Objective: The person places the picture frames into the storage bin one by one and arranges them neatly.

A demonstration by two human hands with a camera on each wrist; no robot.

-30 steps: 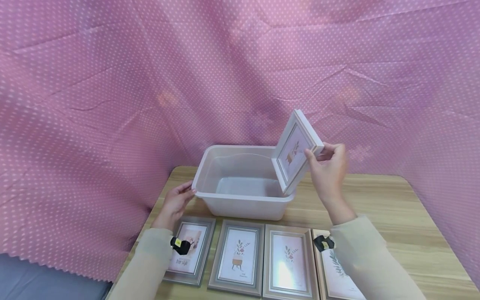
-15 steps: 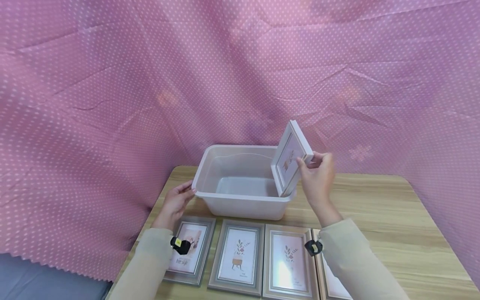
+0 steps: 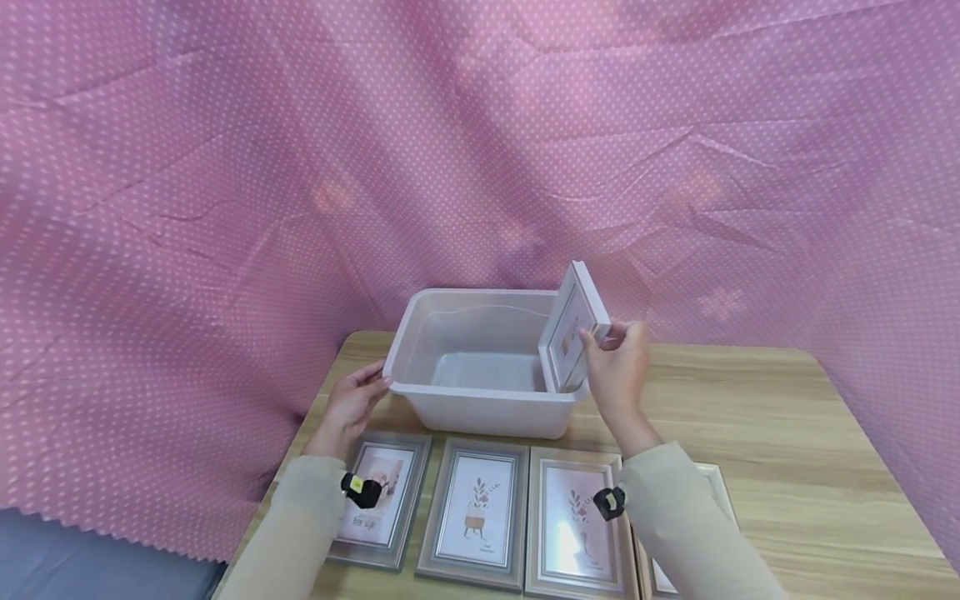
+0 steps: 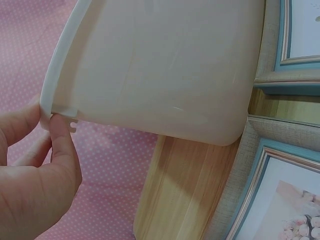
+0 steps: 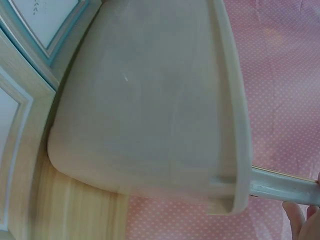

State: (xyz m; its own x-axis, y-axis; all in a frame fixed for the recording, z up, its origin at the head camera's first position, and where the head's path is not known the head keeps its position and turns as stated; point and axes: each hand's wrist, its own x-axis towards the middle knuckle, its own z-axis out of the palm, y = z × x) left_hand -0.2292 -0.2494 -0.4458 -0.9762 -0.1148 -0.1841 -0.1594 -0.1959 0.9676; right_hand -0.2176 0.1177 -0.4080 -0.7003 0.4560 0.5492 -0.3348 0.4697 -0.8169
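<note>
A white plastic tub (image 3: 487, 414) stands on the wooden table. My left hand (image 3: 351, 406) pinches its left rim, thumb on one side and fingers on the other, as the left wrist view (image 4: 45, 165) also shows. My right hand (image 3: 619, 367) grips a white picture frame (image 3: 573, 325) by its right edge. That frame leans at a steep tilt, its lower part inside the tub's right end and its upper part standing above the rim. In the right wrist view the picture frame (image 5: 285, 186) sticks out past the rim, with my fingertips at its edge.
Several picture frames lie flat in a row in front of the tub, among them a grey one (image 3: 476, 517), a beige one (image 3: 576, 525) and one at the left (image 3: 381, 500). My right sleeve partly covers those at the right. A pink dotted cloth (image 3: 465, 150) hangs behind the table (image 3: 772, 425).
My right hand has moved down and to the left, lowering the white picture frame further into the tub's right end. The left hand stays on the rim.
</note>
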